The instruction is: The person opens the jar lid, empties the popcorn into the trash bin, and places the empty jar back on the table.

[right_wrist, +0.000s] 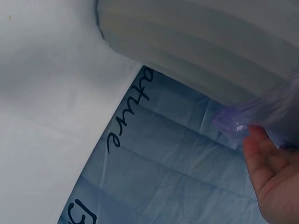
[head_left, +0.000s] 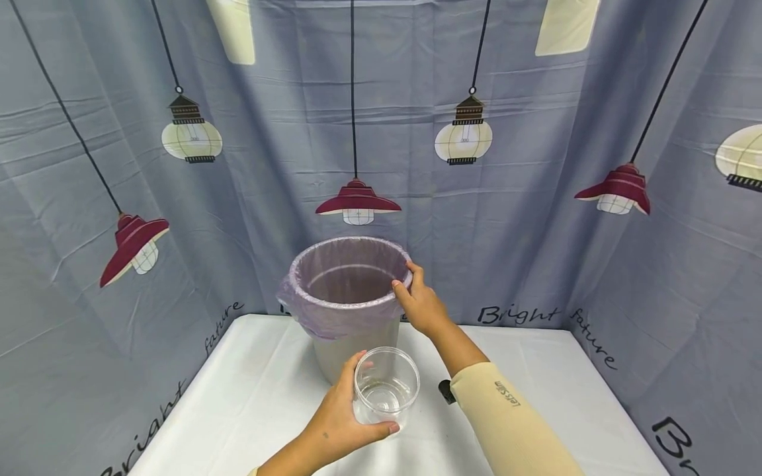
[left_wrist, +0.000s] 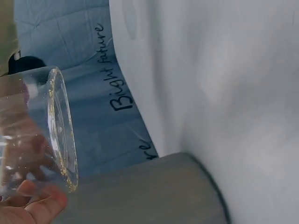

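A grey trash bin (head_left: 330, 354) stands on the white table, lined with a thin purple bag (head_left: 345, 322) folded over its rim. My right hand (head_left: 424, 305) grips the bin's right rim, thumb on the near side and fingers over the edge; in the right wrist view its fingers (right_wrist: 261, 161) are at the purple plastic. In front of the bin, my left hand (head_left: 342, 418) holds a clear plastic cup (head_left: 387, 387), thumb and fingers around its side. The cup's open mouth faces up toward the head camera. The left wrist view shows gold flecks along the cup's end (left_wrist: 63, 130).
The white table (head_left: 238, 396) spreads around the bin. Behind it and at both sides hangs a grey-blue curtain (head_left: 268, 165) printed with lamps and lettering. A small black piece, the wrist camera (head_left: 446, 391), sits at the right wrist.
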{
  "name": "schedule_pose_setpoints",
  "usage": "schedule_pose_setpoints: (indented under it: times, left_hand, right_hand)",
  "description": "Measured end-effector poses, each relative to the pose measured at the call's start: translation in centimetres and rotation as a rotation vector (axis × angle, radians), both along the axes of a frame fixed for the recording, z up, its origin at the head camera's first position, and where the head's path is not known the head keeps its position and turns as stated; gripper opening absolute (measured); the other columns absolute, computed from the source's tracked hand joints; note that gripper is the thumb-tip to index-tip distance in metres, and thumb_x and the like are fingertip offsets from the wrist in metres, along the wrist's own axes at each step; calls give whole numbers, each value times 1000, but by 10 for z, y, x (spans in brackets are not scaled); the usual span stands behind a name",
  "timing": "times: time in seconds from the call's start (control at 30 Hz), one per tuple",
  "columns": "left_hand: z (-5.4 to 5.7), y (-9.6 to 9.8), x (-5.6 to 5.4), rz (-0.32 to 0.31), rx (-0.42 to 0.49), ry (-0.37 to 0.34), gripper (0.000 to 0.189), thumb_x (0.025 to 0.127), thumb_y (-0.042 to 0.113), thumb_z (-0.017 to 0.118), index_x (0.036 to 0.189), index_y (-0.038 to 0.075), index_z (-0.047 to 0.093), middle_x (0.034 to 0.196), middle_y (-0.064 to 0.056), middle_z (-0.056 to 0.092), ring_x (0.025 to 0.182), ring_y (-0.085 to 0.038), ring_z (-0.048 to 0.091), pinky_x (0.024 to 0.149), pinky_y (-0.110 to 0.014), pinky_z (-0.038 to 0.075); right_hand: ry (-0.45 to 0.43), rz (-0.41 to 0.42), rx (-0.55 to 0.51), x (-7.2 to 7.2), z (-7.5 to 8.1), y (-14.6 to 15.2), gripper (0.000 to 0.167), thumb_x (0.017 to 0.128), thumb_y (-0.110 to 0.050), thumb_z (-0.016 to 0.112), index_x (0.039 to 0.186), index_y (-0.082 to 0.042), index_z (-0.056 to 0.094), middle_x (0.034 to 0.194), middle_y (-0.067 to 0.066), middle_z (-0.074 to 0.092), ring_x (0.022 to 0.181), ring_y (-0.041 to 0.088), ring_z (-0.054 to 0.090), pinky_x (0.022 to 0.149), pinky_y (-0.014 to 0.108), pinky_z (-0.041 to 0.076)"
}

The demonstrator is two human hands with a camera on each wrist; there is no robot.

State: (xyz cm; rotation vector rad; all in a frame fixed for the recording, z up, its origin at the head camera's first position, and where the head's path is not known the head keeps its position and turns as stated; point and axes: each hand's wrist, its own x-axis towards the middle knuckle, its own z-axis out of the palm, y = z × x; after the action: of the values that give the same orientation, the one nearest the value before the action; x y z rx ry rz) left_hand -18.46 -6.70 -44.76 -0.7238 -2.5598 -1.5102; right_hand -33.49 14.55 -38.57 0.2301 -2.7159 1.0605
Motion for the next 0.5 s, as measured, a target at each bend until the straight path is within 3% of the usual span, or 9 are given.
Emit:
schedule_pose_setpoints:
  times: [0.3, 0.5]
  left_hand:
    - [-22, 12, 2, -7, 17, -16, 113, 67, 51, 89, 153, 16, 24, 138, -1, 52, 118, -23, 57, 96, -45, 50]
    - [-44, 18, 5, 12, 16, -44, 113, 68, 55, 87, 153, 16, 23, 138, -7, 51, 119, -27, 56, 95, -48, 50]
  right_hand:
    - [12, 1, -13, -1, 2, 0, 73, 100, -66, 27, 157, -25, 8, 132, 28, 59, 109, 45, 64, 77, 56, 53]
    - [19, 1, -12, -1, -1, 0, 68, 102, -57, 32, 157, -24, 10, 130, 28, 60, 109, 45, 63, 76, 57, 52]
